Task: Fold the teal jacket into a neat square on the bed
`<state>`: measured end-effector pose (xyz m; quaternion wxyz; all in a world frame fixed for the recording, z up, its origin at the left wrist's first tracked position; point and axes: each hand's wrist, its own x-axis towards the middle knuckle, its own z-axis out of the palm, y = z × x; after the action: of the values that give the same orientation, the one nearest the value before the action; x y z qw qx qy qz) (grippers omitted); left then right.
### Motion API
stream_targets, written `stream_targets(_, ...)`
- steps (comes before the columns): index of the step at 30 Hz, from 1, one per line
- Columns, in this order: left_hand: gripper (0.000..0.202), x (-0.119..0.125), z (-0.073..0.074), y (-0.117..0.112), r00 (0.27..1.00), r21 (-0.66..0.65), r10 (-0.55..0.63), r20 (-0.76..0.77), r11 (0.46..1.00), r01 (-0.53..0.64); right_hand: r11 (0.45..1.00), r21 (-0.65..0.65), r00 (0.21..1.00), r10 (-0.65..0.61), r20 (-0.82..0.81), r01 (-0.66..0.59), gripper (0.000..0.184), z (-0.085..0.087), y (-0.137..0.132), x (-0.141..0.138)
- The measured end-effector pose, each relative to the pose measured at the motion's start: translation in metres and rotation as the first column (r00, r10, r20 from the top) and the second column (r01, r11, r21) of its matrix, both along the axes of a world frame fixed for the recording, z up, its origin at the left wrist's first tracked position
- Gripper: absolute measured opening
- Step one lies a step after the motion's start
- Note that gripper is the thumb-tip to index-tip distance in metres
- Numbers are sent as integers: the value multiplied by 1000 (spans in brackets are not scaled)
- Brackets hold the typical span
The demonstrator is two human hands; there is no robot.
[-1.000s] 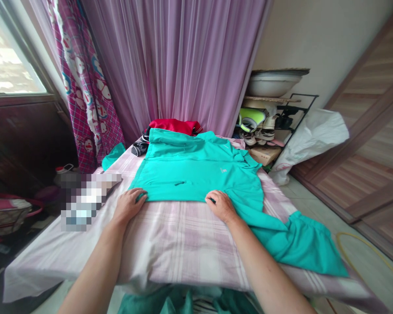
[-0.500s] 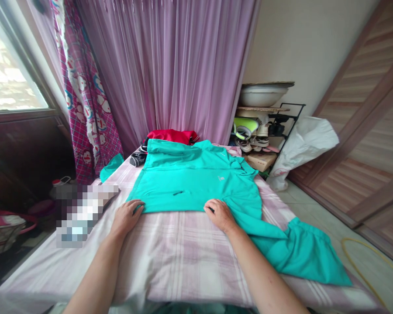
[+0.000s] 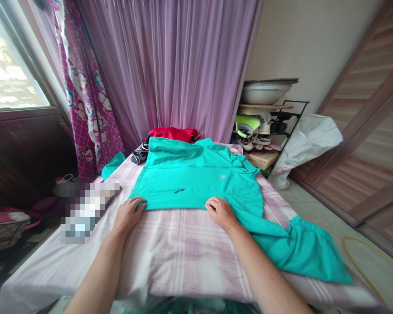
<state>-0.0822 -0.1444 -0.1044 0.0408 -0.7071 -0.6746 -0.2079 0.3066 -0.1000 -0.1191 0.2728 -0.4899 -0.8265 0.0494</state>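
A turquoise jacket (image 3: pixel 196 181) lies spread on a table with a checked cloth, its hem to the left and its collar end to the right. It has a zipped pocket (image 3: pixel 167 190) and a small pale logo. My left hand (image 3: pixel 131 211) is closed at the near hem corner, fingers curled over the fabric. Farther right along the near edge, close to where the sleeve begins, my right hand (image 3: pixel 221 212) is closed on the jacket too. That near sleeve (image 3: pixel 301 248) stretches out past my right forearm toward the table's right edge. My fingertips are partly hidden.
Red clothing (image 3: pixel 173 134) and a dark rolled garment (image 3: pixel 139 156) lie behind the jacket. The checked tablecloth (image 3: pixel 170 257) hangs over the near edge. Beyond stand a purple curtain (image 3: pixel 170 65), a shoe rack (image 3: pixel 283 131) and a white sack (image 3: pixel 308 144). A blurred patch covers something at left.
The view has shifted slightly. Both hands keep their places on the jacket's near edge, and the jacket lies as before.
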Motion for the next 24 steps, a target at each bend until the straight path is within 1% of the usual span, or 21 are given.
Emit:
stream_targets(4,40,2,0,-1,1000,-5,7,8,1000,-7,1000,10,1000,7,1,-7,16,-1,1,1)
stream_targets(9,35,7,2,-5,995,-33,104,-2,994,-104,999,33,1000,7,-13,-7,16,-2,1,1)
stream_targets(15,38,5,0,-4,998,-30,65,0,997,-65,999,39,1000,14,-16,-13,17,-4,2,1)
stream_targets(19,37,3,-1,-3,998,-6,67,-3,998,-67,999,32,1000,19,-15,-19,17,-4,2,1)
stream_targets(24,39,2,-3,-2,998,-7,63,-11,998,-63,1000,21,1000,3,-3,-3,17,-3,1,1)
